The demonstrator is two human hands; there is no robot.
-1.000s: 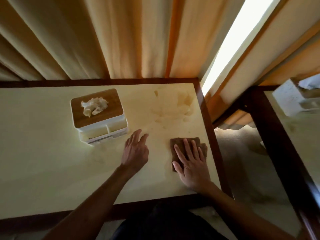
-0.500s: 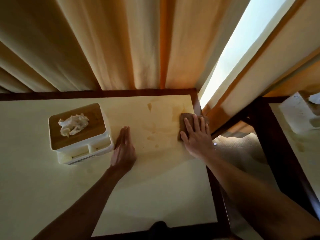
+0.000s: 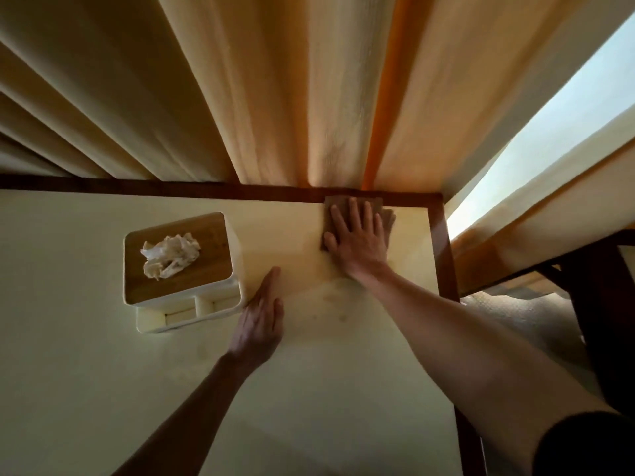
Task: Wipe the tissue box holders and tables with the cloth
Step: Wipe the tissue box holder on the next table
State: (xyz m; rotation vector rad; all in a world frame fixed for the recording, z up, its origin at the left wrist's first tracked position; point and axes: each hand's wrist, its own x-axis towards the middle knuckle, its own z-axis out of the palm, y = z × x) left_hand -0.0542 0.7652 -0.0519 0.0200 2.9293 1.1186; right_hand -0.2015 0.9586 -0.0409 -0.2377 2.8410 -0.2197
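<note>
Pressing down flat, the right hand (image 3: 359,240) has its fingers straight and slightly spread on the brown cloth (image 3: 354,218), which lies at the far edge of the table (image 3: 86,372), against its dark rim near the curtain (image 3: 275,91). The left hand (image 3: 261,321) rests flat, fingers together, just beside the tissue box (image 3: 182,266).

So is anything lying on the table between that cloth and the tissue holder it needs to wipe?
Only the left hand, resting flat beside the white tissue box holder with its wooden lid. Otherwise bare cream tabletop separates it from the brown cloth under the right hand.
</note>
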